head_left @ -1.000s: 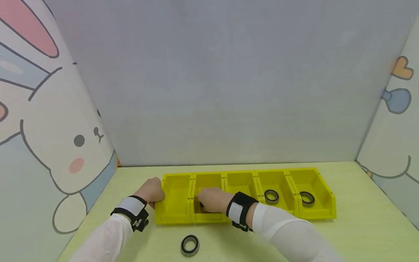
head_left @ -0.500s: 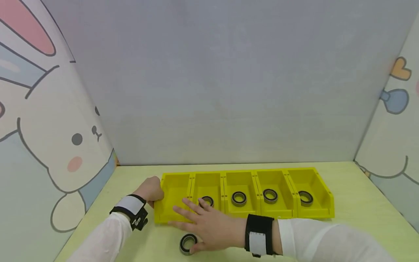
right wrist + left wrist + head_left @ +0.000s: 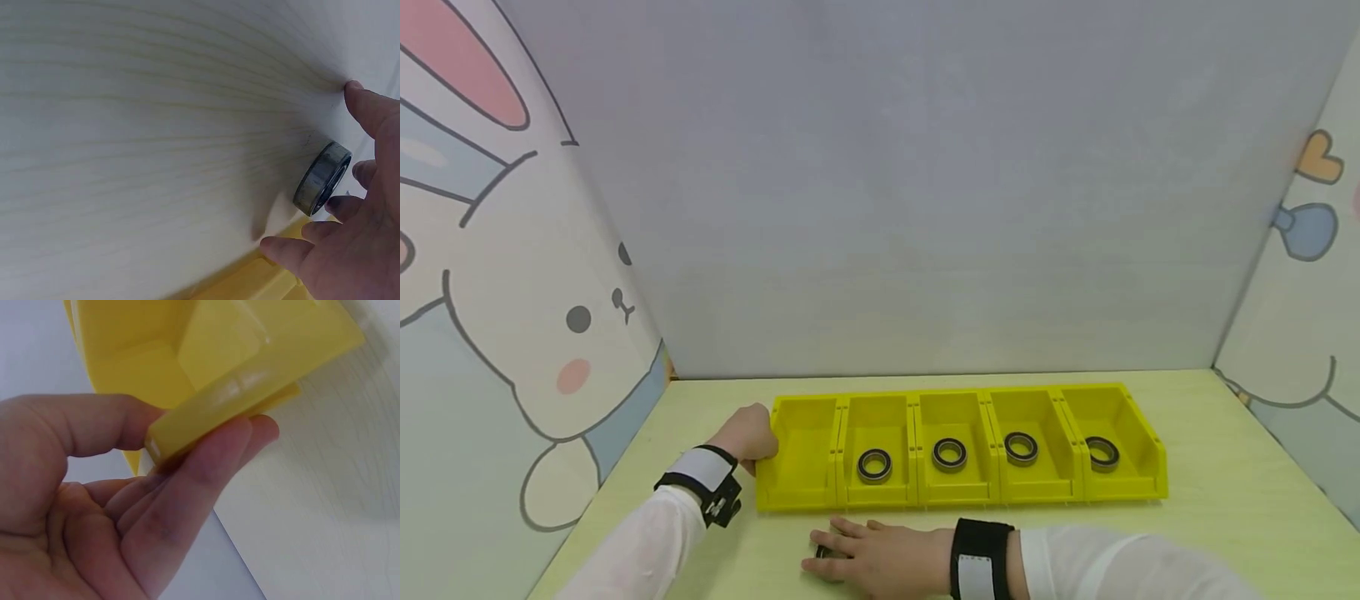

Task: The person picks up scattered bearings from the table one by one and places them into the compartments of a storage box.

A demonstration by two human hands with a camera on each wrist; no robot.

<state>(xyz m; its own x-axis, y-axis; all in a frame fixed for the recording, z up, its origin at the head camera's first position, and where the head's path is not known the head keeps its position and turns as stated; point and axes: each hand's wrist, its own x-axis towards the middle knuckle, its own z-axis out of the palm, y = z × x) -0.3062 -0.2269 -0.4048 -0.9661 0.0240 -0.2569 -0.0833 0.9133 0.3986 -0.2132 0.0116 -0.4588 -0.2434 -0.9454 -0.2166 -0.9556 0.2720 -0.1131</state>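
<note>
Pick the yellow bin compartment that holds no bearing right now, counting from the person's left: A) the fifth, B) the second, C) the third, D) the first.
D: in the head view the leftmost compartment, whose end wall the left hand grips, is bare, while the other four each hold a bearing; a further bearing on the table lies under the right hand.

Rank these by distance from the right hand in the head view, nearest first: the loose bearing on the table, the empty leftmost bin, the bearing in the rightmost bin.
1. Loose bearing, under the right hand.
2. Empty leftmost bin, just behind, to the left.
3. Bearing in the rightmost bin, far right.
</note>
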